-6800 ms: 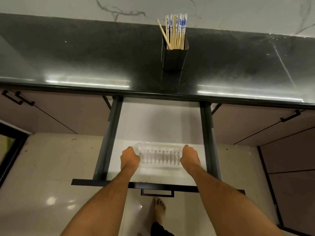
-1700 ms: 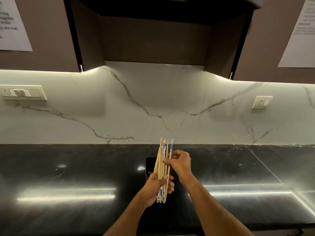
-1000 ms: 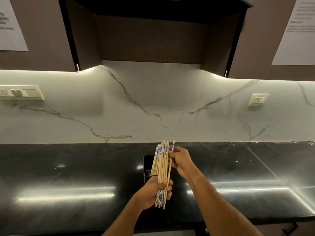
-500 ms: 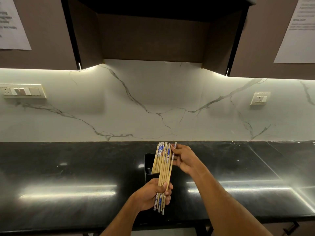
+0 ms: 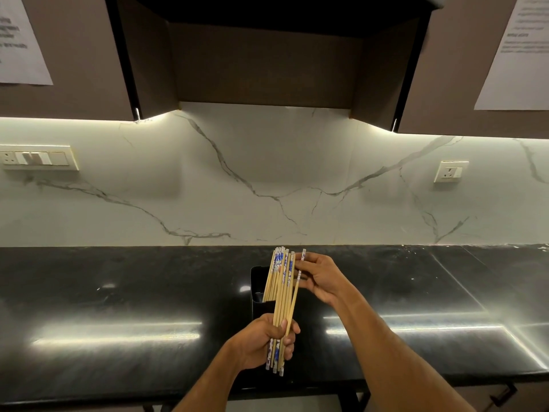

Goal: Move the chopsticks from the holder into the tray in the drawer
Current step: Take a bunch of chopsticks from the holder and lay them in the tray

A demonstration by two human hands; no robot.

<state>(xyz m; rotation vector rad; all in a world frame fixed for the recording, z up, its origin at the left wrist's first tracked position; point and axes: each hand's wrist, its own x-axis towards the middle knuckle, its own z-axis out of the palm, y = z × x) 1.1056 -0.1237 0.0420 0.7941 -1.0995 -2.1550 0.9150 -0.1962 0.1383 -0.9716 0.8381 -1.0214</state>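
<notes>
Head view, looking forward and down over a glossy black stone counter [image 5: 118, 307] with a white veined marble backsplash [image 5: 267, 179] behind it.

- Left hand [image 5: 264, 343] closed round the lower part of a bundle of pale bamboo chopsticks with blue-and-white patterned ends [image 5: 282, 295]; the bottom ends stick out below the fist.
- Right hand [image 5: 319, 276] at the top of the bundle, fingertips pinching one stray stick that leans away from the rest on the right.
- Bundle held above and in front of the dark rectangular holder [image 5: 258, 292]. A few sticks on the left may have their lower ends inside it; the dark rim against the dark counter makes this hard to tell.
- Long axis near upright, tilted slightly right at the top. Patterned ends show at both top and bottom, so the sticks appear mixed in direction.
- Drawer and tray out of frame.

Handling, as judged: light, stiff, smooth sticks, apt to fan out or slide lengthwise through a loose fist. Best held round the middle of the bundle with a full wrap, the second hand squaring the ends. Turning the bundle level before lowering it should suit a long tray.
</notes>
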